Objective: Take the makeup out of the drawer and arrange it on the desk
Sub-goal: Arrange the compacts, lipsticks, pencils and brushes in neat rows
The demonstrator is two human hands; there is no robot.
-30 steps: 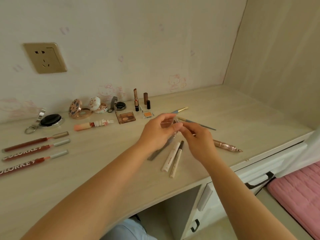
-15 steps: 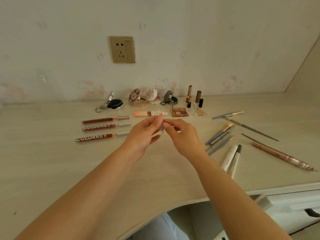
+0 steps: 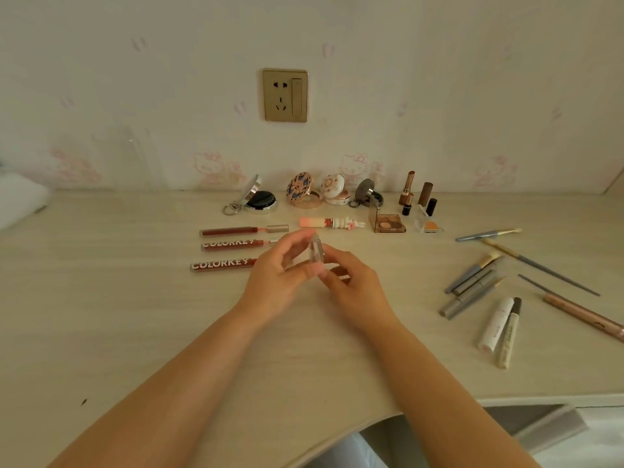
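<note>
Above the pale wooden desk (image 3: 135, 332), my left hand (image 3: 280, 275) and my right hand (image 3: 351, 282) together pinch a small clear plastic makeup case (image 3: 316, 253), held on edge between the fingertips. Laid out behind them are three red Colorkey lip glosses (image 3: 233, 246), a pink lip tube with a rabbit cap (image 3: 331, 222), an open eyeshadow palette (image 3: 388, 223) and an orange blush pan (image 3: 430, 225). Along the wall stand open compacts (image 3: 304, 194) and lipsticks (image 3: 407, 192). The drawer is not in view.
To the right lie brushes and grey pencils (image 3: 472, 282), two white tubes (image 3: 501, 327) and a rose-gold pen (image 3: 584, 315). A gold wall socket (image 3: 285, 95) sits above. White cloth (image 3: 17, 201) rests at the far left. The desk's front edge curves inward near my body.
The view swung left, putting the socket and lip glosses at centre. Both hands carried the small clear case leftwards, away from the brushes, and now hold it beside the lip glosses.
</note>
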